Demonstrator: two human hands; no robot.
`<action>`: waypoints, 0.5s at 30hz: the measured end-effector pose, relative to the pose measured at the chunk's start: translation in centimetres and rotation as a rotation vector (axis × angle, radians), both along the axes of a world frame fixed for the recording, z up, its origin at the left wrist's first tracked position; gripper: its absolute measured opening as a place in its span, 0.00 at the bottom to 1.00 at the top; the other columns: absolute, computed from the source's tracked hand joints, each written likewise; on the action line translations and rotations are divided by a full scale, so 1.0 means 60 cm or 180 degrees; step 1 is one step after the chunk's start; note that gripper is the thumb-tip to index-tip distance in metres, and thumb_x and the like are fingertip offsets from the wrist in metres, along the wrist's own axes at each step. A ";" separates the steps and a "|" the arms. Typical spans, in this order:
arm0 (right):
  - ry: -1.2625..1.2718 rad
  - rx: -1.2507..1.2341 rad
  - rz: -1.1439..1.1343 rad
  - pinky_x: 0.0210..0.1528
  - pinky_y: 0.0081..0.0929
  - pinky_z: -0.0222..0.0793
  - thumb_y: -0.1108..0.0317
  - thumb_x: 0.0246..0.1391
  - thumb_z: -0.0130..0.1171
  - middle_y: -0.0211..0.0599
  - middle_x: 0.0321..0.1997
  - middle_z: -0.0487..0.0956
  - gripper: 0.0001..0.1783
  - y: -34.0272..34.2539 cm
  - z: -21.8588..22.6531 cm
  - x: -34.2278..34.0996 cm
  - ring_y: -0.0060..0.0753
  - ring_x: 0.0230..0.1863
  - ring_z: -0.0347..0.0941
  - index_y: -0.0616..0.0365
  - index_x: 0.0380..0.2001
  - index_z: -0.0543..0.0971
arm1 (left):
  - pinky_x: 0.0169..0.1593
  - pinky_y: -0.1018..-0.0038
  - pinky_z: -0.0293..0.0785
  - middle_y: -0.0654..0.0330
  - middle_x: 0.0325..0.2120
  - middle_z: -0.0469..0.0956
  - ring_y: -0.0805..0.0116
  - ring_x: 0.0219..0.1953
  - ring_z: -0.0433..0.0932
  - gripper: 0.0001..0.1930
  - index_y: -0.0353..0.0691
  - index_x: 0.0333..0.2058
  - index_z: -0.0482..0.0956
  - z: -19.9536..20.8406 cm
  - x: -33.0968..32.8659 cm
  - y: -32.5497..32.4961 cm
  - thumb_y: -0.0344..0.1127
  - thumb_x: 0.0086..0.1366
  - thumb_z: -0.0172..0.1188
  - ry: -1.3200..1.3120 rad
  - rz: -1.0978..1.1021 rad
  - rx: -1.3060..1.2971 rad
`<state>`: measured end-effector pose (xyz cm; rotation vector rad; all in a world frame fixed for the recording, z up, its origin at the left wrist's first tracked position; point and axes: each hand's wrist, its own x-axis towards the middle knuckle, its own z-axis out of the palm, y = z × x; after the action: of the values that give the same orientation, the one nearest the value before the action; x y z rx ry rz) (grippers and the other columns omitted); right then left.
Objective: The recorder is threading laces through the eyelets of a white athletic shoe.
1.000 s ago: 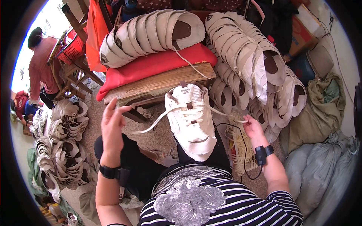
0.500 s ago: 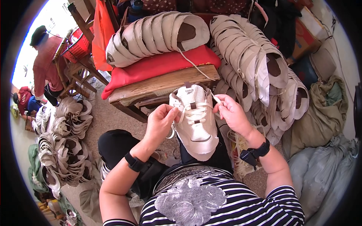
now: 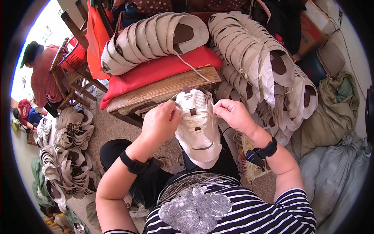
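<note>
A cream sneaker upper (image 3: pixel 199 136) with a mesh tongue and brown tabs lies over my lap, toe toward me. A white shoelace (image 3: pixel 196 121) crosses its front through the eyelets. My left hand (image 3: pixel 160 121) is closed in a fist against the upper's left edge, its back turned up; the fingertips and most of the lace end there are hidden. At the right eyelet edge, my right hand (image 3: pixel 233 114) pinches the lace between thumb and forefinger. Both wrists wear black bands.
A wooden bench (image 3: pixel 163 91) with a red cloth (image 3: pixel 159 76) bears a row of nested uppers (image 3: pixel 152 41). More stacks of uppers (image 3: pixel 253 50) stand right, with sacks (image 3: pixel 331 113) beyond. Bundled uppers (image 3: pixel 68 163) lie left, loose laces (image 3: pixel 249 158) by my right knee. Two people work far left.
My left hand has turned from a visible pinch into a closed fist with its back up. My right hand has come closer to the eyelet edge. The whole view has shifted slightly.
</note>
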<state>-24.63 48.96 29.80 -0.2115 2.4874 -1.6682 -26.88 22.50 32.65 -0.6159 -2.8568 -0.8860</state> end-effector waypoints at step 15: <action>-0.0713 -0.0559 0.0343 0.39 0.17 0.67 0.65 0.61 0.58 0.22 0.26 0.79 0.11 -0.003 0.013 -0.012 0.13 0.32 0.70 0.61 0.29 0.82 | 0.37 0.73 0.72 0.60 0.37 0.69 0.70 0.33 0.72 0.16 0.38 0.39 0.76 0.063 -0.077 -0.039 0.27 0.52 0.69 -0.1092 -0.1375 0.0115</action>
<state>-25.37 48.79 30.56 -0.1635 2.1334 -1.7597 -31.49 20.14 36.42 -1.2172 -3.0442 -1.2021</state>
